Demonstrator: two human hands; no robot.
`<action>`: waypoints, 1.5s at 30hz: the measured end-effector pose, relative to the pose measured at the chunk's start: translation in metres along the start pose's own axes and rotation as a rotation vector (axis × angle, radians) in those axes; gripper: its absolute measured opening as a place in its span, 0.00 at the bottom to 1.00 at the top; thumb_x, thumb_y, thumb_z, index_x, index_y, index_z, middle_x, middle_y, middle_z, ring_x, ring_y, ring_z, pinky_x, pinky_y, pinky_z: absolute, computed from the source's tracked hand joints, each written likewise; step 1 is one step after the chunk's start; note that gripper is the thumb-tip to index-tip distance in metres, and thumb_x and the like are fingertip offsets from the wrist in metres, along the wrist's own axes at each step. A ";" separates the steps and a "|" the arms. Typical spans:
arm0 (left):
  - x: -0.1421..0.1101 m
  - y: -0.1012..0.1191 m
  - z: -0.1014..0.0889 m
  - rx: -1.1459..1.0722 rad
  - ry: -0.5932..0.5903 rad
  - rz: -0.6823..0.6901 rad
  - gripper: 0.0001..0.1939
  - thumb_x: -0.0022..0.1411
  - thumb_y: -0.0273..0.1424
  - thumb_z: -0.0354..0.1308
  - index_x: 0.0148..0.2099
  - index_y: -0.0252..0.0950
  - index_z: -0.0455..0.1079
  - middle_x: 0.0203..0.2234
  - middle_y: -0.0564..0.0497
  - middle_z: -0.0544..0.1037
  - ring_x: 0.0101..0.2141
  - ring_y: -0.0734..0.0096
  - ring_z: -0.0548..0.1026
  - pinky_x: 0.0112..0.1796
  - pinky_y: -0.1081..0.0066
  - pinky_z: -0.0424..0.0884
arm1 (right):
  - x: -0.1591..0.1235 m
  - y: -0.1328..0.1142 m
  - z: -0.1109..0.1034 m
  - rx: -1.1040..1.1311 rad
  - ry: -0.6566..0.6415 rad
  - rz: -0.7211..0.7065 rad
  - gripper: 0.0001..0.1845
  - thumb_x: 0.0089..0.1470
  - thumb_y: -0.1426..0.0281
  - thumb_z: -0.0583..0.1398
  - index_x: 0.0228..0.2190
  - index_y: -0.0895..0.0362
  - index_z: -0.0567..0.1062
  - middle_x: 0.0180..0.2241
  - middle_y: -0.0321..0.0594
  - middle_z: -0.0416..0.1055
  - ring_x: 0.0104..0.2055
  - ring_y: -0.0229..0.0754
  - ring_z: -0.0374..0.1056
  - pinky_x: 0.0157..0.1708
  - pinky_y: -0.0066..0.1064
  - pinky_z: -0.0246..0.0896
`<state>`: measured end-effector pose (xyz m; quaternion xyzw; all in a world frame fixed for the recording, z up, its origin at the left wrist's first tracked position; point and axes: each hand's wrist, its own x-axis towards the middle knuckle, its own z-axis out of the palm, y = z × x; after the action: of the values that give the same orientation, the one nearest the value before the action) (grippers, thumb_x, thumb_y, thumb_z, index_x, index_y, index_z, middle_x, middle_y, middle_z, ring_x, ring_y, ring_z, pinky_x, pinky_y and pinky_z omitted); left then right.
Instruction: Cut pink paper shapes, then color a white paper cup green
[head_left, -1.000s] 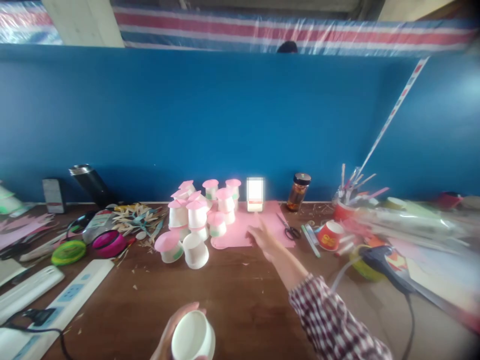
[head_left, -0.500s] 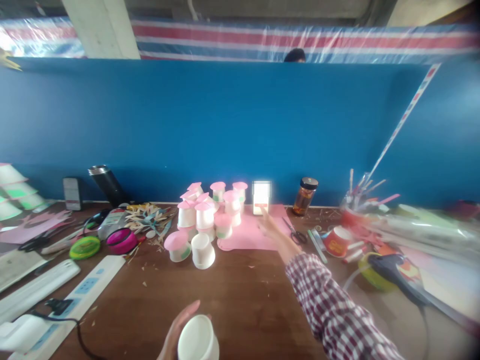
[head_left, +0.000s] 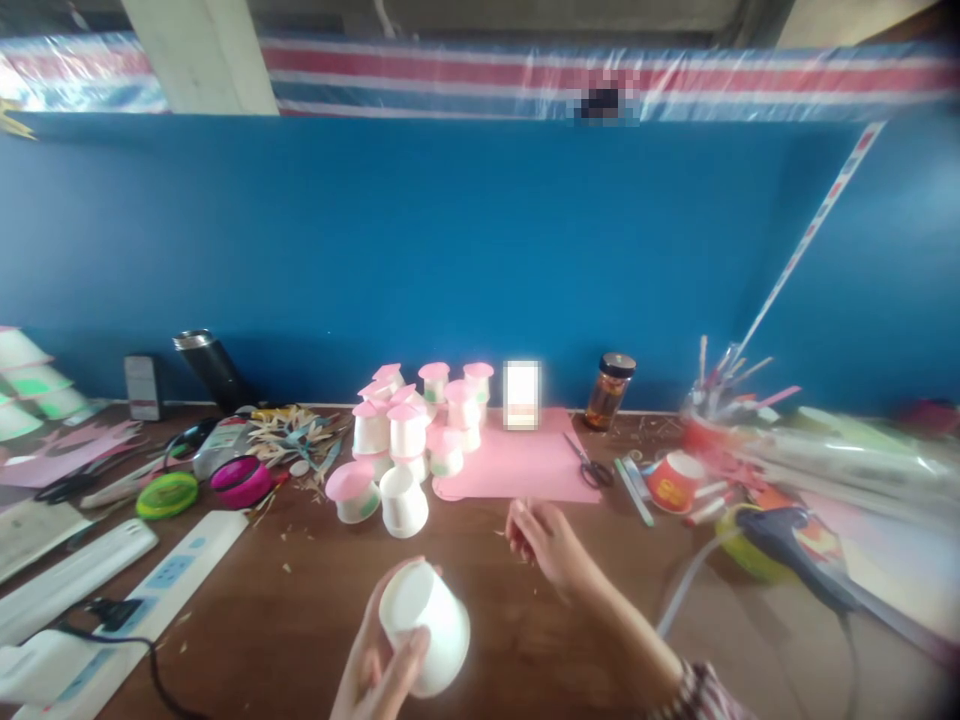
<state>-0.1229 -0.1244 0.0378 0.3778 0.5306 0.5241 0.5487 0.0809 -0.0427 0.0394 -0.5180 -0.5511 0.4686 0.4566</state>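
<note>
My left hand [head_left: 375, 650] is closed around a white paper cup [head_left: 442, 640], held tilted low over the brown table with its flat base up and toward me. To the right, my right hand [head_left: 541, 540] is over the table below a pink sheet of paper [head_left: 525, 470]. Its fingers are curled in and I see nothing in them. A plain white cup [head_left: 405, 500] stands upside down beside a cup with a pink paper top [head_left: 352, 490]. Behind them several more pink-topped cups [head_left: 409, 430] are grouped. A phone [head_left: 521, 395] with a bright screen leans at the back.
Scissors [head_left: 592, 468] lie on the right edge of the pink sheet. A jar of brown liquid [head_left: 610, 392], a red paper cup [head_left: 675, 482] and a dark glue gun [head_left: 795, 550] are on the right. On the left are a power strip [head_left: 176, 570] and a pink tape roll [head_left: 241, 482].
My right hand has drawn back from the phone toward me, its fingers now curled. My left hand has lifted the white cup, turned it and moved it slightly right.
</note>
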 end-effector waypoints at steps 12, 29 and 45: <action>0.009 0.017 0.044 -0.469 -0.230 -0.277 0.23 0.60 0.40 0.56 0.55 0.35 0.66 0.45 0.43 0.75 0.46 0.58 0.73 0.44 0.65 0.71 | -0.077 -0.001 0.020 0.081 -0.126 -0.143 0.35 0.50 0.58 0.63 0.57 0.52 0.61 0.55 0.50 0.63 0.53 0.53 0.63 0.49 0.39 0.62; 0.009 -0.010 0.033 -0.408 -0.361 -0.194 0.22 0.63 0.37 0.53 0.58 0.38 0.65 0.48 0.43 0.75 0.51 0.56 0.69 0.50 0.60 0.62 | -0.084 0.011 0.039 0.781 -0.178 0.283 0.25 0.55 0.50 0.54 0.47 0.52 0.68 0.43 0.45 0.71 0.42 0.49 0.68 0.39 0.38 0.67; 0.008 -0.039 0.013 0.070 -0.224 0.140 0.25 0.56 0.32 0.61 0.55 0.35 0.62 0.50 0.42 0.73 0.49 0.58 0.70 0.49 0.64 0.65 | -0.079 0.041 -0.001 0.129 -0.002 0.153 0.30 0.51 0.52 0.60 0.50 0.54 0.63 0.33 0.42 0.76 0.37 0.46 0.74 0.39 0.34 0.71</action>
<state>-0.1046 -0.1209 0.0003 0.4889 0.4564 0.4967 0.5532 0.0914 -0.1202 -0.0022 -0.5274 -0.4791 0.5371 0.4515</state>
